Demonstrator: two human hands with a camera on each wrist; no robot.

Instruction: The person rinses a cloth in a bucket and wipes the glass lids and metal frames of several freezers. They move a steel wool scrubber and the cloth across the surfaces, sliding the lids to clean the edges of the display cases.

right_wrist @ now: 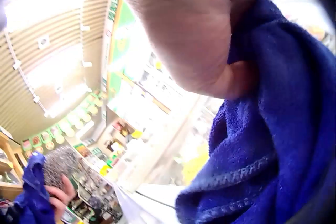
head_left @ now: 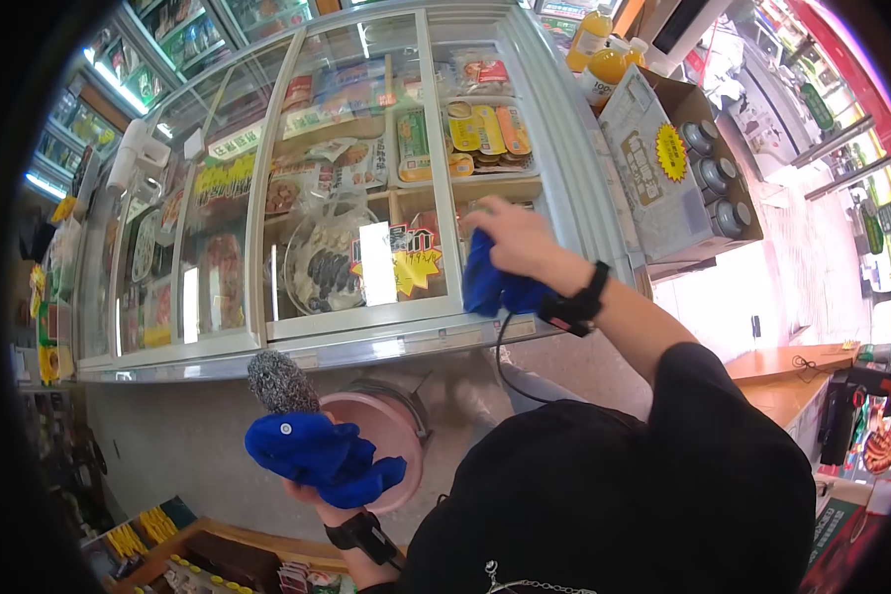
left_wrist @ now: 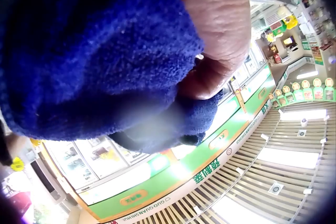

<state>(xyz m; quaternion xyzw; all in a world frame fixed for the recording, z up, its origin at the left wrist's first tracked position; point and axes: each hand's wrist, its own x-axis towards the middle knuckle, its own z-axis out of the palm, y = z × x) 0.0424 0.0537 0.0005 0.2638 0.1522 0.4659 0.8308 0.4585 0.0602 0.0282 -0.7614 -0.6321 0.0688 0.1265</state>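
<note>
My right hand grips a blue cloth over the front right edge of a glass-topped chest freezer. In the right wrist view, the thumb presses into the folds of this cloth. Lower left, my left hand holds a second blue cloth together with a grey steel wool scrubber. Its fingers curl against the scrubber in the right wrist view. The left wrist view has the cloth bunched under the thumb; the other fingers are hidden there.
A pink bucket stands on the floor below my left hand. Packaged foods lie inside the freezer. On its right side are juice bottles and a carton of grey-lidded containers. A wooden counter stands at right.
</note>
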